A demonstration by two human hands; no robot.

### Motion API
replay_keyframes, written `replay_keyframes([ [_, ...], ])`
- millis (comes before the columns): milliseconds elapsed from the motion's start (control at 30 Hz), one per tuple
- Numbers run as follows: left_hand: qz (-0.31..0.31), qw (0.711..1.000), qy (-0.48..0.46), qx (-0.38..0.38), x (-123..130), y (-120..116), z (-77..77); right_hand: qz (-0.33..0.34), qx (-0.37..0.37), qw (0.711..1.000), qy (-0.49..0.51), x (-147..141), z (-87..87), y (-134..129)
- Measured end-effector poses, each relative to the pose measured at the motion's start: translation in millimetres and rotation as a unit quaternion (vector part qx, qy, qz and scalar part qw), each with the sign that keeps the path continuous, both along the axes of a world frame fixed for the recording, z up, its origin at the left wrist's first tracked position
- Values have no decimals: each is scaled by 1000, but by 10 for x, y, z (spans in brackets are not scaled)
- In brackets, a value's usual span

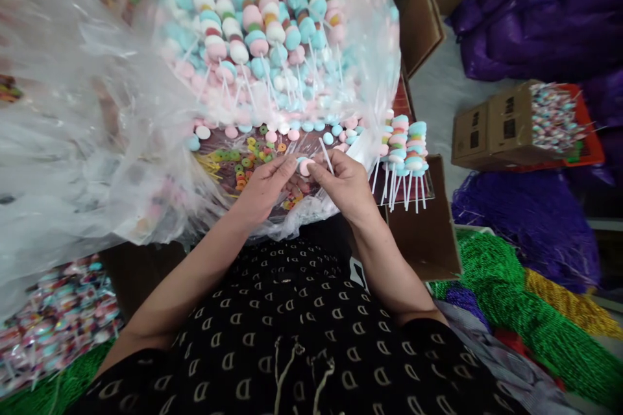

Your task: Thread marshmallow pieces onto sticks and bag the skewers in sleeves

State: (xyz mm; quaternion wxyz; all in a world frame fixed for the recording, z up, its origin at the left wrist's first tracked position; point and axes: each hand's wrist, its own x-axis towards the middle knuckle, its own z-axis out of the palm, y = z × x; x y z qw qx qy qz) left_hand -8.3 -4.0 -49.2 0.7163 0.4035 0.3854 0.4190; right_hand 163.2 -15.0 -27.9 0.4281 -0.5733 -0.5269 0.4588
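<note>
Fingertips of my left hand (267, 185) and my right hand (343, 181) meet around a pink, white and blue marshmallow (305, 166), pinching it from both sides. A white stick (326, 154) slants up between the fingers of my right hand. Beneath the hands lie ring gummies (246, 159) in green, yellow and orange. Loose marshmallows (271, 136) are strewn just beyond. Past them, several finished marshmallow skewers (257, 39) rest on a heap of marshmallows in a clear plastic bag (374, 26).
More skewers (409, 142) lie at the right table edge, sticks overhanging an open cardboard box (423, 240). Plastic sheeting (73, 117) covers the left. Wrapped sweets (63, 318) fill the lower left. Green tinsel (525, 298), purple strands (525, 220) and a carton (491, 130) stand at the right.
</note>
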Motion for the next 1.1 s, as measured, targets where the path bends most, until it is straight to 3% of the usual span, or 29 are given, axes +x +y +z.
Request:
replay_keyframes([
  [100, 23, 1000, -6, -2, 1, -2, -25, -23, 36, 999, 1, -21, 12, -38],
  [200, 40, 999, -23, -10, 21, 12, -56, -64, 111, 990, -61, -63, -2, -67],
  [400, 77, 996, -34, -17, 79, 2, -28, 28, 216, 960, -177, -95, -82, -81],
  [567, 87, 995, -43, -26, 85, -6, 22, 74, 152, 968, -184, -75, 34, -87],
  [700, 105, 992, -51, -47, 71, 25, 42, 127, 86, 983, -99, 7, 140, -106],
  [900, 137, 990, 20, -32, 16, 38, 47, 82, -25, 996, 20, 110, 150, -335],
  [1100, 111, 993, -8, -32, 18, 27, 5, 163, -15, 986, -43, -8, 119, -455],
])
